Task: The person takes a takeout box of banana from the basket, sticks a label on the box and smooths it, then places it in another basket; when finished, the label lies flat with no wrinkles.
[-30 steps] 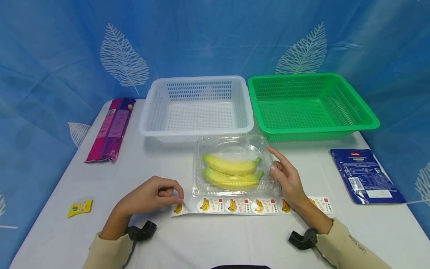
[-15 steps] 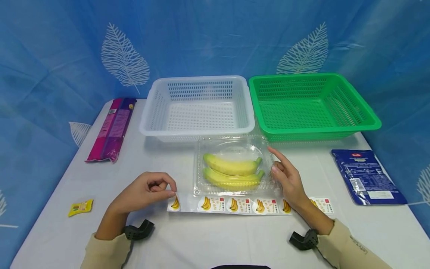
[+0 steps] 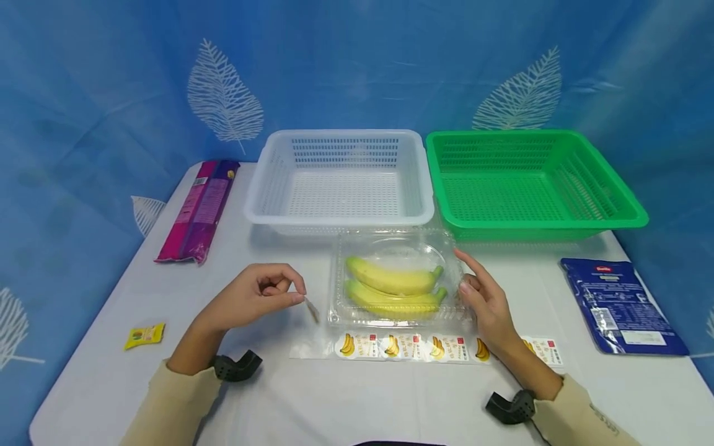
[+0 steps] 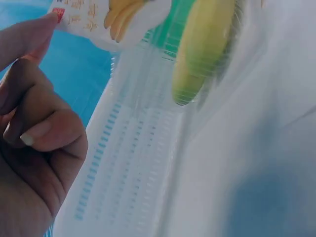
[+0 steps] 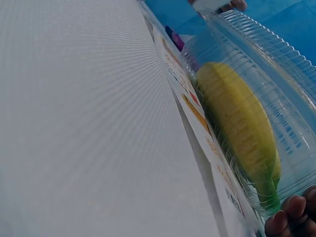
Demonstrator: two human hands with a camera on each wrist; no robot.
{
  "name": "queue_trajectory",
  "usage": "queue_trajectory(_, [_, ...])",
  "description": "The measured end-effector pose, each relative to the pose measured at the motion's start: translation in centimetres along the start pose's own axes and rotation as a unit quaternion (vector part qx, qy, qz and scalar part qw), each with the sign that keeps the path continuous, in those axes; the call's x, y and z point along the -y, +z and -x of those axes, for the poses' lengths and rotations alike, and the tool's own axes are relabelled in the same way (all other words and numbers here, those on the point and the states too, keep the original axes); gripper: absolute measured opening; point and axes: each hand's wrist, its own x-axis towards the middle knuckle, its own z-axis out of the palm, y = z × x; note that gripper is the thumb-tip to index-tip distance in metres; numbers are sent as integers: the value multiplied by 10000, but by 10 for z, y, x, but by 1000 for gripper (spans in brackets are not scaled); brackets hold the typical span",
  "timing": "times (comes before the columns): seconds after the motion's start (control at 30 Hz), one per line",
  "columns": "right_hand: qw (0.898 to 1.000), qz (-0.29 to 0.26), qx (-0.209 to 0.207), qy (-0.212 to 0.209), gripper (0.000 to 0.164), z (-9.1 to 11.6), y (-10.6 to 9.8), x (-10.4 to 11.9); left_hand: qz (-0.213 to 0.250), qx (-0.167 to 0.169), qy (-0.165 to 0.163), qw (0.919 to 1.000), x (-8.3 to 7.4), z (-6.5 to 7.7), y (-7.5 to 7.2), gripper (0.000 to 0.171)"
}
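Observation:
Between thumb and index finger, my left hand [image 3: 253, 296] pinches a peeled sticker [image 3: 312, 311], seen nearly edge-on in the head view. Its banana picture and small lettering show in the left wrist view, where the sticker [image 4: 91, 17] hangs from the fingertips. A clear plastic clamshell box [image 3: 395, 243] with a yellow banana [image 3: 393, 279] and a second one below it lies in the middle. My right hand [image 3: 489, 306] grips the box's right edge, index finger stretched along the corner. The sticker strip [image 3: 365, 347] runs in front of the box, partly under my right wrist.
Behind the box stand a white basket [image 3: 339, 220] and a green basket [image 3: 543, 223], side by side. A purple packet [image 3: 198, 210] lies at the left, with a small yellow wrapped snack [image 3: 144, 336] nearer me. A dark blue pouch [image 3: 621, 306] is at the right edge.
My left hand has drawn the end sticker off the strip and lifted it up, leaving bare backing at the left end. My right hand stays at the box. The view has shifted slightly.

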Motion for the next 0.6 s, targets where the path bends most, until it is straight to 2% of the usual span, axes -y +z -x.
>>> queue_trajectory(0.17, [9999,67,-32,74,54,2,-2,-1,-544,299,-13,9981,-8,-30,4,8])
queue_trajectory(0.43, [9997,184,27,160,54,3,-1,-4,-1370,755,348,9871,-28,-67,6,8])
queue_trajectory(0.6, [9997,231,5,40,53,2,-2,-3,-1453,952,107,9847,-44,-91,14,5])
